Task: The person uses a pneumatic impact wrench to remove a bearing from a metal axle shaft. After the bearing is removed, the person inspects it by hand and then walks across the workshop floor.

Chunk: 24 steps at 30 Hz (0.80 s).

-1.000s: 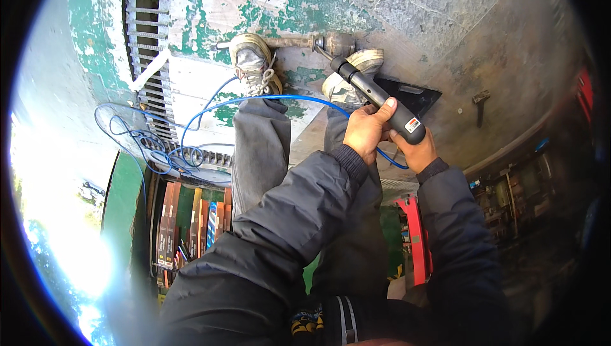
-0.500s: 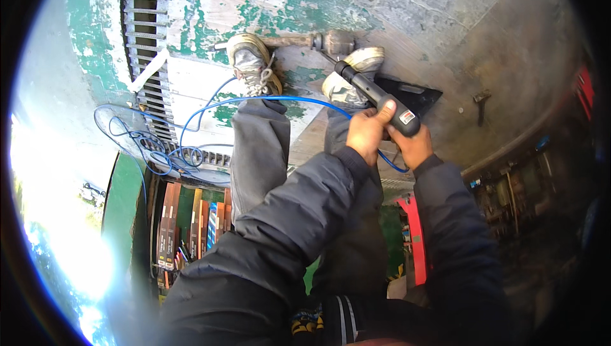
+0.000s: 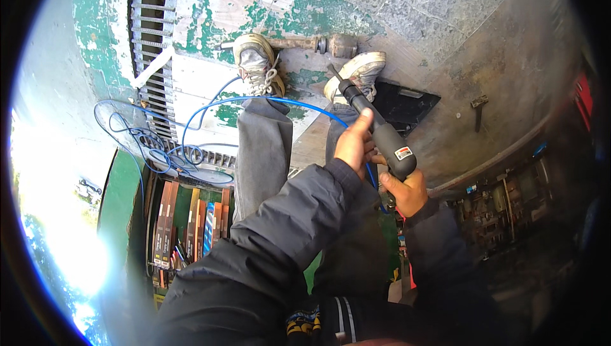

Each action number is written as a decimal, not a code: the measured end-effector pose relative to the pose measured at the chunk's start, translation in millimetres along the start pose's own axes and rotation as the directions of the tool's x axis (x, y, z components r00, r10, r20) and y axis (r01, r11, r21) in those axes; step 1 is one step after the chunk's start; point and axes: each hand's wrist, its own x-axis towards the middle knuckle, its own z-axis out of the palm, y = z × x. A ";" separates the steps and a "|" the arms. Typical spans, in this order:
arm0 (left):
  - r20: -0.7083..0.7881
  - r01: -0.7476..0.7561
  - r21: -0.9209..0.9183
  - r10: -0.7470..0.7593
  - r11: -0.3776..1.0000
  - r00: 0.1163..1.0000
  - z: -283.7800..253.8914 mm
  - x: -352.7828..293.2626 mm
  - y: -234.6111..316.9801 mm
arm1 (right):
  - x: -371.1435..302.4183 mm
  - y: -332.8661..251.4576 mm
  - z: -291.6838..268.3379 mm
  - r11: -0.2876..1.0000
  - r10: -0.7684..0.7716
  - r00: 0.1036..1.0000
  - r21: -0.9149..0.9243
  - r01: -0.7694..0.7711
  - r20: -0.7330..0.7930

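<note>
A black air hammer with a chisel bit at its tip lies across both my hands, slanting up and left toward my right shoe. My left hand is closed around the middle of its body, the thumb along the side. My right hand wraps the handle at the rear end; some of its fingers are hidden. A blue air hose arcs over my legs and runs down behind my left hand. Beyond the chisel, a rusty drive shaft lies on the floor, with my left shoe over part of it.
A black plastic case lies beside my right shoe. Farther right is a hammer. The hose's loops cross a metal floor grate at left. Boxes fill a shelf below; tools and parts are at lower right.
My right hand has shifted down and taken the handle at the rear of the air hammer. The tool has tilted more upright, and its chisel now shows more plainly beside my right shoe.
</note>
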 end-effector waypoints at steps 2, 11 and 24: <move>-0.006 -0.021 -0.078 0.020 0.997 1.000 -2.0 -0.6 4.2 | -6.8 -5.6 7.9 0.997 -0.043 0.999 0.063 0.043 0.005; 0.104 0.037 -0.351 -0.001 0.935 0.995 6.3 21.5 23.5 | -1.4 -3.2 -2.4 0.990 -0.035 0.996 0.139 0.024 0.076; 0.216 0.035 -0.440 0.067 0.897 0.974 28.0 60.5 22.9 | 49.7 18.0 -33.9 0.870 -0.307 0.930 -0.455 0.187 -0.204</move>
